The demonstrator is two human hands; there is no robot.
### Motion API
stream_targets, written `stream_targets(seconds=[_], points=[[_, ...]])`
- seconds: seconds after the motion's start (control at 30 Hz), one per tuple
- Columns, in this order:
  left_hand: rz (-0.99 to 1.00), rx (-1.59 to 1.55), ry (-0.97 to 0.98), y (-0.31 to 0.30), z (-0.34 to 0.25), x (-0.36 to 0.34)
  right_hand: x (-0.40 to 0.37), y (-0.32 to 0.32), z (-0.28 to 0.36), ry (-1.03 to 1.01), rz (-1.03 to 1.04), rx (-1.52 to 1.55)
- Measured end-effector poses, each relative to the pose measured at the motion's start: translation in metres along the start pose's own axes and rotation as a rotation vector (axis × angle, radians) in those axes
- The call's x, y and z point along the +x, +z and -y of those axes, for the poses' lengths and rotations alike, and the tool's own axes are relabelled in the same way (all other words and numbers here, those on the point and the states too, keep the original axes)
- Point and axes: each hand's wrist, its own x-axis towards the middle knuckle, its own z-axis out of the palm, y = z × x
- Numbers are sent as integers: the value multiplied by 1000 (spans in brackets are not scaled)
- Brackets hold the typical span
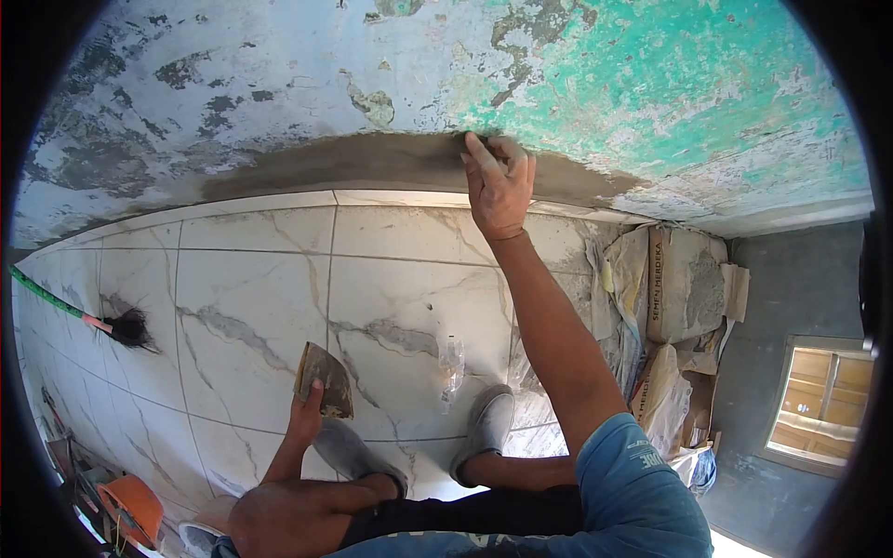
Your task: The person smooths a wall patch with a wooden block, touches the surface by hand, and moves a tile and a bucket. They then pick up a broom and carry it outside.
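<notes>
My left hand (305, 417) is closed on the near edge of a curved, mortar-stained scoop-like piece (333, 383), held above the tiled floor in front of my boots. My right hand (500, 186) reaches up to the wall, its bent fingertips at the top edge of a smooth grey band of wet mortar (372, 160). The fingers are drawn together; whatever they may hold is hidden. Above the band, the wall (642, 84) has peeling white and green paint. A row of pale skirting tiles (391, 198) runs below the mortar.
Marbled tiles (251, 279) cover the floor. A black-bristled broom (130, 327) lies at the left, an orange bucket-like container (132, 507) at the lower left. A clear plastic bottle or wrapper (451, 372) lies near my boots (486, 428). Cement bags (684, 284) are stacked at right.
</notes>
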Motion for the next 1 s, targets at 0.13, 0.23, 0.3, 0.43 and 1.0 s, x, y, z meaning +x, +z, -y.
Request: stream_targets(seconds=[0.13, 0.23, 0.3, 0.43, 1.0], points=[[13, 5, -6, -5, 8, 1, 11, 2, -1, 29, -89, 100], [18, -24, 18, -4, 11, 6, 16, 3, -3, 35, -108, 102], [12, -27, 33, -4, 10, 6, 18, 2, -4, 40, -102, 99], [30, 19, 1, -2, 5, 6, 22, -3, -5, 22, -66, 84], [0, -13, 10, 1, 5, 3, 23, 12, 56, 767, -86, 382]])
